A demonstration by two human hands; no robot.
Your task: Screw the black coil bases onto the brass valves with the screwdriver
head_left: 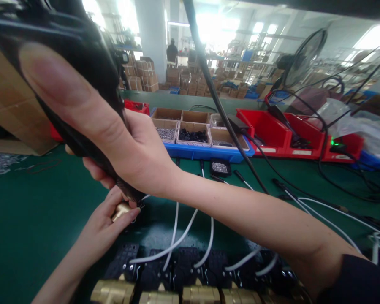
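Close to the camera at the upper left, my right hand (114, 135) is closed round a black power screwdriver (82, 46) that points downward. The tool's lower end meets a small part at my left hand; the exact contact is hidden. My left hand (110, 221) pinches a brass valve body (121, 211) with a dark piece beside it, just above the green table. Along the near edge lie several brass valve bodies (201, 294) joined to black housings (186, 259), each with a white cable (177, 240) running from it.
A blue tray (205, 153) of divided boxes with small parts stands behind. Red bins (266, 131) stand to its right. A black hanging cable (209, 76) crosses the middle. A small black dish (220, 167) of screws sits on the green table (34, 202); a fan (304, 59) is farther back.
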